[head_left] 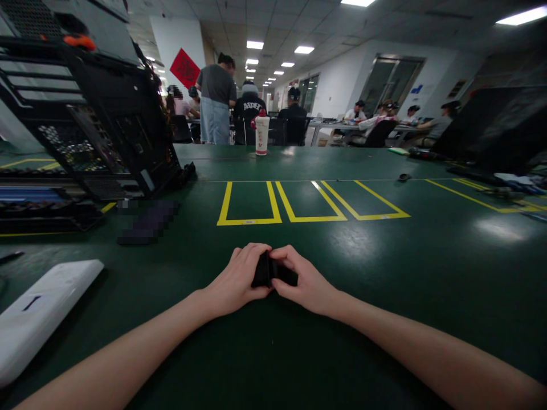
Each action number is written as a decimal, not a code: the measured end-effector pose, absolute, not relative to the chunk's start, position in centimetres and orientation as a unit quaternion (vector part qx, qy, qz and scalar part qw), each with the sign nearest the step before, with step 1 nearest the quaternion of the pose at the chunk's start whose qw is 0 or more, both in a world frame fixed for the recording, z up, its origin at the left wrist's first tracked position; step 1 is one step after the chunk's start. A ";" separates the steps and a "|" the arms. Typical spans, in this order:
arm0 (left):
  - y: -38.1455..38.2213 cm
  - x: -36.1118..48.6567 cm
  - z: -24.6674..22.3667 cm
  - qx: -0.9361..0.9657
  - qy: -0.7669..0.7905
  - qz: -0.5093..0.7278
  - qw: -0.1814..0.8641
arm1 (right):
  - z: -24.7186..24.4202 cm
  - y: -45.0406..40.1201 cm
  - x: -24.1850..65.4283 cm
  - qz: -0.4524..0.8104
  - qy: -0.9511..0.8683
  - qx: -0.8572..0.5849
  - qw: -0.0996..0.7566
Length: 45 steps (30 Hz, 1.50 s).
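Both hands meet over the green table in the middle of the head view, closed around a small black object (262, 272). My left hand (237, 279) grips its left part, with thumb below and fingers over the top. On the other side, my right hand (303, 279) pinches the right part between thumb and fingers. A thin upright edge shows where the two parts meet; whether they are joined or separate I cannot tell. Fingers hide much of the object, and its kind does not show.
Yellow tape frames (250, 222) mark the green table (239, 353) beyond my hands. A white case (47, 307) and a blurred dark item (149, 222) lie left, near a black computer chassis (115, 125). A cup (261, 135) stands at the far edge. People sit beyond.
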<state>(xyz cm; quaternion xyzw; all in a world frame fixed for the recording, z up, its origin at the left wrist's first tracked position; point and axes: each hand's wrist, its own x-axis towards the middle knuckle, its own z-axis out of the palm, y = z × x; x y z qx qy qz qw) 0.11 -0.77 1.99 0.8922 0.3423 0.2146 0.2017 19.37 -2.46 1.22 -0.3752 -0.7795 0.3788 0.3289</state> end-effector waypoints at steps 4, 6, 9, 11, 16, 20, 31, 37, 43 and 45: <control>-0.7 0.1 1.9 0.892 0.342 0.217 0.201 | 0.9 -2.5 19.5 0.348 -0.780 -0.374 0.361; -0.6 0.2 1.9 0.889 0.346 0.223 0.198 | 0.8 -2.5 19.7 0.367 -0.754 -0.385 0.384; -0.7 0.1 2.0 0.889 0.345 0.228 0.198 | 0.8 -2.3 19.9 0.444 -0.702 -0.399 0.389; -0.7 0.1 2.1 0.890 0.343 0.228 0.197 | 1.0 -2.2 20.0 0.479 -0.679 -0.404 0.382; -0.9 0.0 2.2 0.893 0.338 0.223 0.197 | 1.6 -1.9 19.5 0.553 -0.646 -0.376 0.367; -0.9 0.0 2.1 0.896 0.338 0.224 0.183 | 1.8 -1.9 19.2 0.588 -0.623 -0.367 0.361; -0.8 0.0 1.9 0.908 0.316 0.227 0.156 | 2.3 -1.2 19.0 0.620 -0.567 -0.434 0.326; -0.7 -0.1 1.7 0.903 0.320 0.227 0.173 | 1.6 -2.3 19.0 0.552 -0.638 -0.391 0.368; -0.7 -0.1 1.8 0.898 0.327 0.229 0.186 | 1.2 -2.4 18.9 0.541 -0.653 -0.372 0.377; -0.7 -0.1 1.9 0.899 0.326 0.224 0.188 | 1.2 -2.2 18.8 0.552 -0.639 -0.368 0.389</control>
